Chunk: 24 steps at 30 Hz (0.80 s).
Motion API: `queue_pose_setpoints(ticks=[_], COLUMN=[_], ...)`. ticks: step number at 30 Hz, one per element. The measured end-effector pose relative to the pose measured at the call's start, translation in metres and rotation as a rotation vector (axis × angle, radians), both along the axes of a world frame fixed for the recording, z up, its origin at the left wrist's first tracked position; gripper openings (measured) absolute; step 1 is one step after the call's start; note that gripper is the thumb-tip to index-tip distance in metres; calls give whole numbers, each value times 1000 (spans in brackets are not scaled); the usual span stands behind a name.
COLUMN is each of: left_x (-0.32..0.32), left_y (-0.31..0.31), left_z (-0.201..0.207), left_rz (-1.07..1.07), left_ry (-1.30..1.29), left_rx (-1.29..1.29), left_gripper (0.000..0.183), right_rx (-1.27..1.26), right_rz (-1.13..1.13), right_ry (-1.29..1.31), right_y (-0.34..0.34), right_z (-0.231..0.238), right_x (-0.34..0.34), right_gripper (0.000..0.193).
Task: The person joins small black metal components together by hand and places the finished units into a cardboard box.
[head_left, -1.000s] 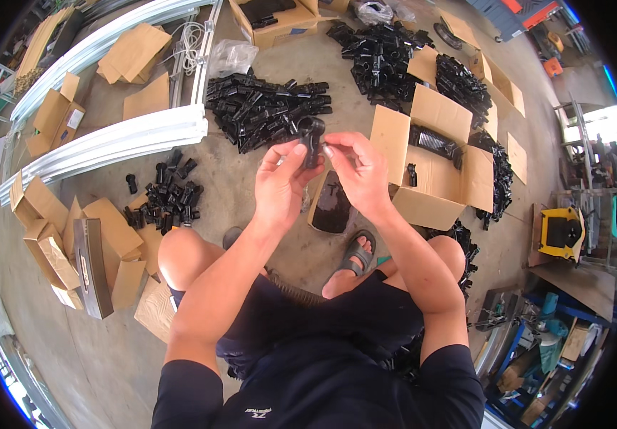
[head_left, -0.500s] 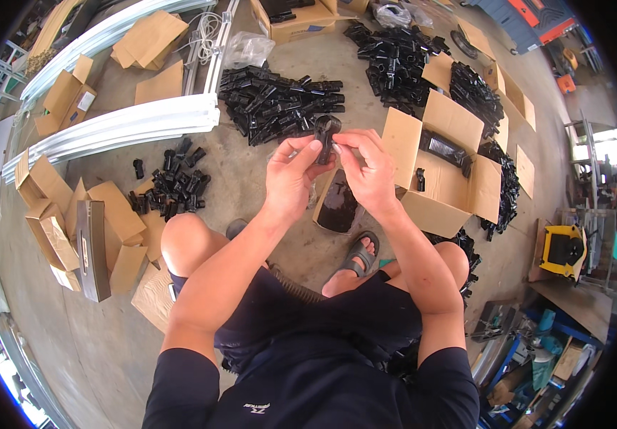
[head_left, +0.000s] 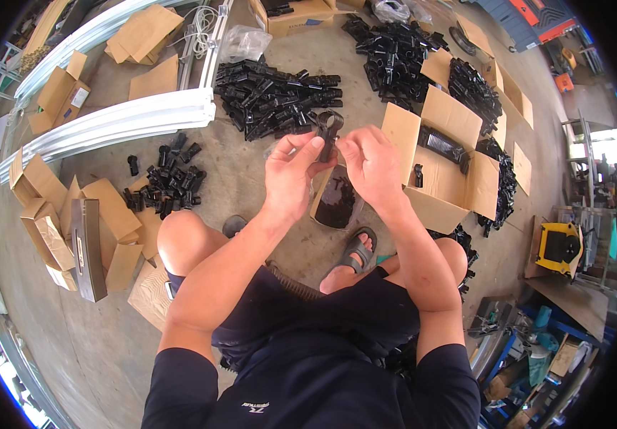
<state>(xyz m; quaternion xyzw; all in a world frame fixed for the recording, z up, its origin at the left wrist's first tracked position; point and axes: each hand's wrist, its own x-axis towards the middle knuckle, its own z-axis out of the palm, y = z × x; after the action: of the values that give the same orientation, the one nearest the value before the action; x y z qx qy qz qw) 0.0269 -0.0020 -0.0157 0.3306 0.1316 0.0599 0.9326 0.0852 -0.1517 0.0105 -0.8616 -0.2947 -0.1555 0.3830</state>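
Observation:
Out in front of me, my left hand grips a black clamp upright between thumb and fingers, its round ring at the top. Close to the clamp's right side is my right hand, thumb and fingertips pinched together. Whatever those fingertips hold, if anything, is too small to make out. Below the hands, on the floor, stands a small open carton filled with small dark pieces. Beyond the clamp lies a heap of black clamp-like parts.
At right stands an open cardboard box with a few black parts inside. More black parts lie in heaps at far right and at left. White metal profiles and flattened cartons fill the left side.
My right hand has drawn slightly away from the clamp and turned, its fingers curling more. The clamp has tilted a little in my left hand, showing its ring more openly.

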Motion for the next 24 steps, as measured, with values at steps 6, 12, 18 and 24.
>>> queue_pose_setpoints(ticks=[6, 12, 18, 24], left_x=[1, -1, -2, -3], left_y=[3, 7, 1, -3], left_z=[4, 4, 6, 5], left_rz=[-8, -11, -54, -38], left_ry=[-16, 11, -57, -58], left_rx=[-13, 26, -1, 25], left_gripper=[9, 9, 9, 9], right_rx=[8, -115, -66, -220], right_rz=[22, 59, 45, 14], right_ry=[28, -12, -47, -85], right_y=[5, -3, -2, -11], right_z=[1, 11, 12, -10], right_x=[-3, 2, -2, 5], right_gripper=[21, 22, 25, 25])
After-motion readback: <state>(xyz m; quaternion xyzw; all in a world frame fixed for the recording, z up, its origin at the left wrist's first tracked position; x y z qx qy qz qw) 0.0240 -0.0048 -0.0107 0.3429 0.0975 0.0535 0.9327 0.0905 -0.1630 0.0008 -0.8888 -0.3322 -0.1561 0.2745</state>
